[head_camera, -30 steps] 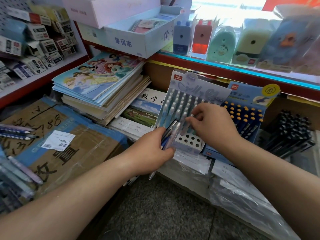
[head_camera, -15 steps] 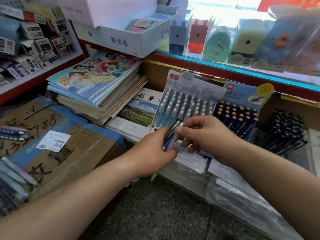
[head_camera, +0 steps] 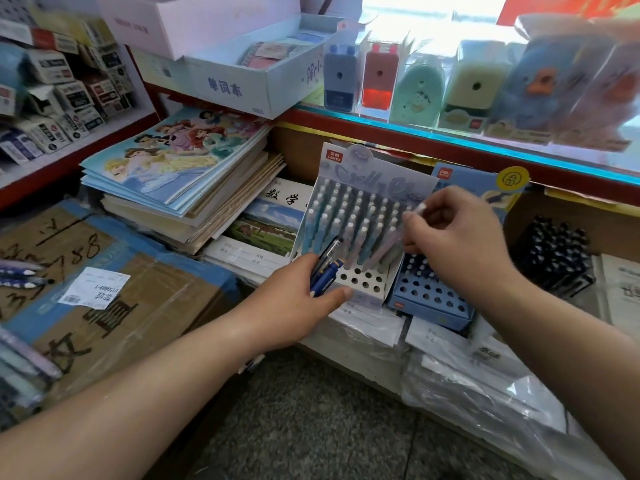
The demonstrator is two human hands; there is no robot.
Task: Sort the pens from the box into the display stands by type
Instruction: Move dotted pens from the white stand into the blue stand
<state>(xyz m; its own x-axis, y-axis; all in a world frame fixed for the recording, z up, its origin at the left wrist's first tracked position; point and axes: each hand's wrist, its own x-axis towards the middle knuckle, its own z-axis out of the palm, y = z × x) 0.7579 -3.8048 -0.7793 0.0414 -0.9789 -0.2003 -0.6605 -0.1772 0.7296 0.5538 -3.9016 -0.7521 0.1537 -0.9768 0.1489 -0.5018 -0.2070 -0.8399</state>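
Midpoint, seemingly: pinches pale pen [head_camera: 416, 210] in right hand [head_camera: 460, 244] over part-filled Lantu stand [head_camera: 360, 283], grips unsorted dark pens [head_camera: 327, 268] in left hand [head_camera: 294, 306].

Floor: grey speckled stone floor [head_camera: 311, 427], bottom centre, in shade. Above it a pale stone ledge [head_camera: 360, 362] runs diagonally toward the lower right.

Back of the lower bay: brown board panel [head_camera: 294, 147].

Upper right: red-framed shelf with a teal-lit glass edge [head_camera: 450, 148]. A row of boxed pastel pencil sharpeners [head_camera: 415, 88] stands along its front edge.

Left: white shelf with a red front edge [head_camera: 52, 176], slanting up to the right, loaded with small white cartons [head_camera: 69, 88]. White perforated pegboard [head_camera: 14, 3] in the top left corner.

Light: overexposed daylight patch [head_camera: 433, 22] at top centre; window frame not discernible.
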